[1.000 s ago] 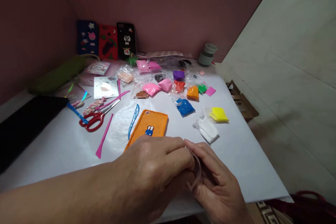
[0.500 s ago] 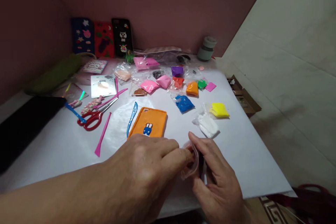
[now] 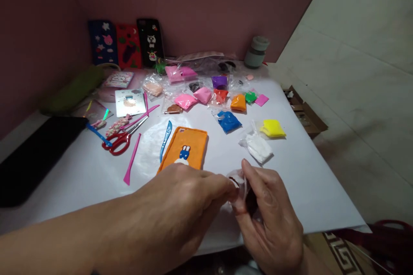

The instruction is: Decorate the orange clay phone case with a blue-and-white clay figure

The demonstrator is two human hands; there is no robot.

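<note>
Near the table's front edge, my right hand (image 3: 271, 215) is closed round a small clear plastic bag (image 3: 239, 179) with something dark inside. The fingertips of my left hand (image 3: 183, 202) are closed at the bag's mouth, by a dark bit; what exactly they pinch is hidden. Just beyond my left hand lies an orange phone case (image 3: 193, 142), its near end covered by the hand. It bears a blue and white rabbit figure (image 3: 184, 152). A blue plastic knife (image 3: 165, 142) rests at its left. Bags of white clay (image 3: 258, 148) and yellow clay (image 3: 273, 128) lie beyond my right hand.
Red-handled scissors (image 3: 119, 143), a pink tool (image 3: 132, 159) and a black object (image 3: 41, 154) lie left. Bagged clay, including a blue packet (image 3: 228, 121), spreads across the middle. Three decorated cases, one black (image 3: 150, 43), lean at the back near a jar (image 3: 257, 52).
My left fingers have drawn back slightly from inside the bag to its mouth, where a dark bit now shows. The whole view has shifted slightly.
</note>
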